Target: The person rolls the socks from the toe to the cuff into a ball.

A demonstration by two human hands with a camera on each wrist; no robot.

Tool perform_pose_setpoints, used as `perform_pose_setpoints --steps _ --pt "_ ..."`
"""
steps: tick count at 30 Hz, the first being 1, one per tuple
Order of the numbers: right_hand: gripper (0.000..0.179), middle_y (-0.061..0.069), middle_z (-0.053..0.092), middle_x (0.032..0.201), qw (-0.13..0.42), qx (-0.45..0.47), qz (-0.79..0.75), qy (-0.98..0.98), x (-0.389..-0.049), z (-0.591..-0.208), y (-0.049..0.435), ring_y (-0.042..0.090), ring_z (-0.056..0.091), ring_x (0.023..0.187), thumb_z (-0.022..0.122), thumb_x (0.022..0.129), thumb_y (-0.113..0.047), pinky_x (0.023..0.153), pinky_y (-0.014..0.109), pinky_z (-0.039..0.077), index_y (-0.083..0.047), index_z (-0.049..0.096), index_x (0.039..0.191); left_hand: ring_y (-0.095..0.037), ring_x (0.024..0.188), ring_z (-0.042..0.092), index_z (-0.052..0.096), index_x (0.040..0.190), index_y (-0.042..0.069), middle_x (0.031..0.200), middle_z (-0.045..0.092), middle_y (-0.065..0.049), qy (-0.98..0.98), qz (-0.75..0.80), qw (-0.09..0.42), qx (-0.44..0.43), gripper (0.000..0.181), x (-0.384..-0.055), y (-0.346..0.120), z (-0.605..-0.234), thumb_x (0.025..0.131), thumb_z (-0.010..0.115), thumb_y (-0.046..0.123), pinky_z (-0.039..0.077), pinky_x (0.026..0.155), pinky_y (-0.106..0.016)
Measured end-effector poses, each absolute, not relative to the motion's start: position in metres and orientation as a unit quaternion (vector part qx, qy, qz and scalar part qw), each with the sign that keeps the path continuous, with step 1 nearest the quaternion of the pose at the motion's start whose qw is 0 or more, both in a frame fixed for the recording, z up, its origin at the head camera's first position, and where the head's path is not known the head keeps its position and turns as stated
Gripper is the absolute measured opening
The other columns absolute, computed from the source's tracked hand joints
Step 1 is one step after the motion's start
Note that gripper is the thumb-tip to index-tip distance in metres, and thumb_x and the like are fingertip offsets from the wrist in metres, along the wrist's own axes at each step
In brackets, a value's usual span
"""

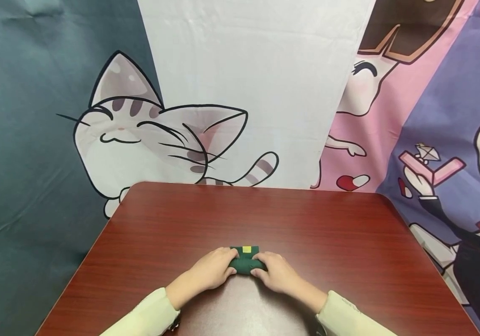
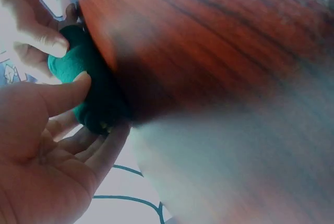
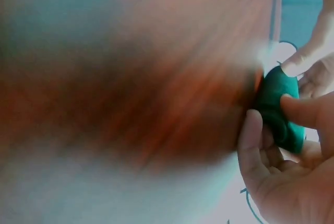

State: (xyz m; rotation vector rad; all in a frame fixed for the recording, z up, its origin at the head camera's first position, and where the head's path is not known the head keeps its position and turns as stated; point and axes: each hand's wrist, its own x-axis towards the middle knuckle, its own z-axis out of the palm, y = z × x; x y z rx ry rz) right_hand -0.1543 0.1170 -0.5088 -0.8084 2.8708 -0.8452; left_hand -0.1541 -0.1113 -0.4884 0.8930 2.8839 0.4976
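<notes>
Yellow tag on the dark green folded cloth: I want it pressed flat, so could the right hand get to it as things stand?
Probably yes. The yellow tag lies bare on top of the dark green folded cloth, just beyond the right hand, whose grip is already on the cloth.

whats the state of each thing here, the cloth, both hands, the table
cloth: green, rolled or folded small, lying on the table, held at both ends
left hand: fingers and thumb curled round the cloth's left end
right hand: fingers and thumb curled round the cloth's right end
table: dark red wood grain, glossy, bearing the cloth
</notes>
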Motion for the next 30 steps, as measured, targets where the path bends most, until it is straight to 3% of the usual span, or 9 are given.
perform_pose_setpoints --steps 7,12,17,21,25,30 --pt "0.030 0.006 0.069 0.109 0.069 -0.243 -0.298 0.921 -0.163 -0.508 0.120 0.022 0.066 0.101 0.072 0.094 -0.031 0.086 0.044 0.053 -0.006 0.070 0.111 -0.017 0.097 0.063 0.071 0.110 0.009 0.102 0.062 0.000 0.949 0.142 0.004 0.282 0.021 -0.153 -0.108 -0.489 0.094 0.072 0.023 0.055 0.081 -0.035" --pt "0.035 0.001 0.065 0.108 0.077 -0.233 -0.292 0.924 -0.162 -0.506 0.122 0.017 0.061 0.096 0.073 0.093 -0.034 0.082 0.039 0.051 -0.009 0.068 0.117 -0.017 0.101 0.061 0.072 0.113 0.010 0.102 0.063 0.001 0.951 0.125 0.000 0.282 0.024 -0.153 -0.107 -0.489 0.095 0.072 0.025 0.055 0.085 -0.035" --pt "0.046 0.002 0.058 0.109 0.038 -0.253 -0.279 0.926 -0.153 -0.504 0.122 0.021 0.062 0.092 0.081 0.087 -0.025 0.077 0.042 0.053 -0.018 0.060 0.127 -0.018 0.103 0.062 0.072 0.115 0.009 0.104 0.065 -0.001 0.951 0.116 0.019 0.286 0.026 -0.156 -0.108 -0.489 0.095 0.071 0.026 0.054 0.089 -0.036" --pt "0.050 0.001 0.057 0.108 0.000 -0.275 -0.247 0.929 -0.146 -0.503 0.120 0.026 0.067 0.088 0.084 0.084 -0.022 0.072 0.043 0.055 -0.024 0.056 0.126 -0.020 0.109 0.063 0.072 0.117 0.009 0.109 0.067 -0.002 0.949 0.129 0.051 0.283 0.026 -0.158 -0.109 -0.487 0.096 0.069 0.026 0.053 0.094 -0.037" --pt "0.047 -0.002 0.057 0.104 -0.022 -0.289 -0.221 0.931 -0.143 -0.502 0.119 0.022 0.067 0.084 0.085 0.082 -0.026 0.069 0.039 0.055 -0.024 0.058 0.121 -0.020 0.114 0.063 0.072 0.119 0.010 0.112 0.068 -0.001 0.945 0.146 0.074 0.282 0.027 -0.158 -0.111 -0.486 0.098 0.068 0.026 0.052 0.097 -0.037" --pt "0.036 -0.004 0.061 0.101 -0.018 -0.297 -0.227 0.927 -0.145 -0.502 0.120 0.014 0.063 0.084 0.080 0.088 -0.028 0.070 0.035 0.053 -0.021 0.060 0.117 -0.024 0.114 0.063 0.067 0.120 0.012 0.115 0.069 -0.005 0.938 0.194 0.089 0.274 0.025 -0.157 -0.113 -0.486 0.099 0.066 0.025 0.051 0.097 -0.042"
